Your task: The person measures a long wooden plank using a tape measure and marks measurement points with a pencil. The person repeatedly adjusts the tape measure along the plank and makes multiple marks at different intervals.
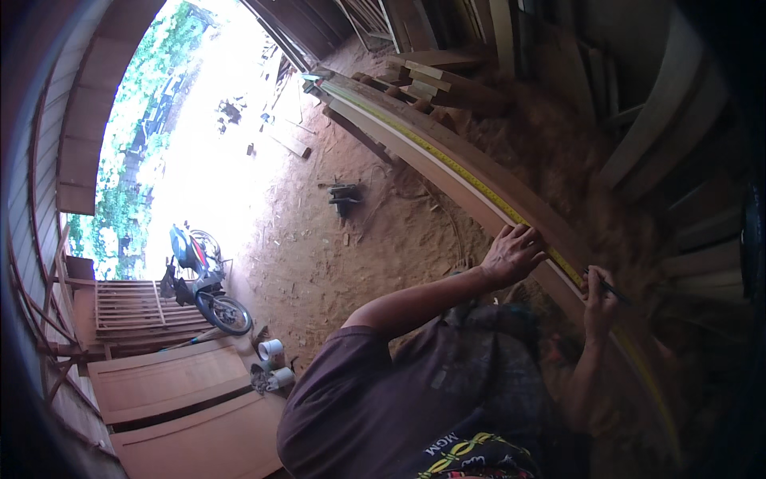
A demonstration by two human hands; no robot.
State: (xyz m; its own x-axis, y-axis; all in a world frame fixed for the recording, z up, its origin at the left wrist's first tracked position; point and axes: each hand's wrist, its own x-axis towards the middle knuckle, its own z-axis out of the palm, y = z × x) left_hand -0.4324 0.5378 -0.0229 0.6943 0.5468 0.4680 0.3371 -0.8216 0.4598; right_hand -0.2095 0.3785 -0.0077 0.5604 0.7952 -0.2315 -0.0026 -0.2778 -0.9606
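A long wooden beam (536, 204) runs diagonally from the far middle to the lower right. Along it lies the extended yellow blade of a tape measure (447, 160), whose far end is near the beam's tip. My left hand (515, 257) rests on the beam with its fingers curled down onto the tape. Closer to the lower right, my right hand (598, 305) pinches a dark pencil (613, 287) beside the tape, its tip close to the blade. The tape's near end fades into shadow.
Stacked timber (447, 84) stands behind the beam, and curved planks (658, 104) lean at the right. A dark tool (343, 195) lies on the dirt floor. At the left are a motorcycle (203, 279), white cans (271, 350) and wooden panels (175, 379).
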